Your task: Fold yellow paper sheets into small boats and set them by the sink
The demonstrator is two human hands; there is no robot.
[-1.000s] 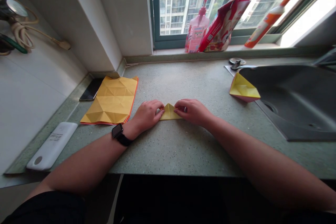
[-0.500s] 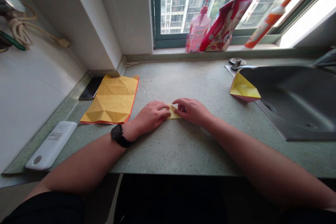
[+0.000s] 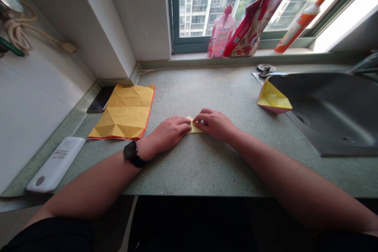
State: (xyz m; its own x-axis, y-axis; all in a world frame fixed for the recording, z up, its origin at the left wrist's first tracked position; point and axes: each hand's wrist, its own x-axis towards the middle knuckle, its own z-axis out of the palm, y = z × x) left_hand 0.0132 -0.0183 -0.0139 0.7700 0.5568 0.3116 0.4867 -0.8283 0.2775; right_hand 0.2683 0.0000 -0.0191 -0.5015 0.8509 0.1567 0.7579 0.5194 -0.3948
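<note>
A small piece of folded yellow paper (image 3: 195, 129) lies on the speckled green counter, mostly covered by my fingers. My left hand (image 3: 173, 130), a black watch on its wrist, is closed on the paper's left side. From the right, my right hand (image 3: 215, 123) has its fingers bent and pinched on the paper's other side, a ring showing on one finger. Left of my hands rests a stack of creased golden-yellow paper sheets (image 3: 125, 110) with red-orange edges. By the sink's left rim stands a folded yellow paper shape (image 3: 273, 98) with a pink outside.
A dark phone (image 3: 102, 99) and a white power bank (image 3: 56, 164) lie at the left. The metal sink (image 3: 333, 110) takes up the right side. On the windowsill stand a pink pump bottle (image 3: 222, 33), a red bag (image 3: 254, 25) and an orange-white bottle (image 3: 302, 25).
My right fingertips have come down and in onto the folded paper. My left hand stays at its left side, and the whole view has shifted very slightly.
</note>
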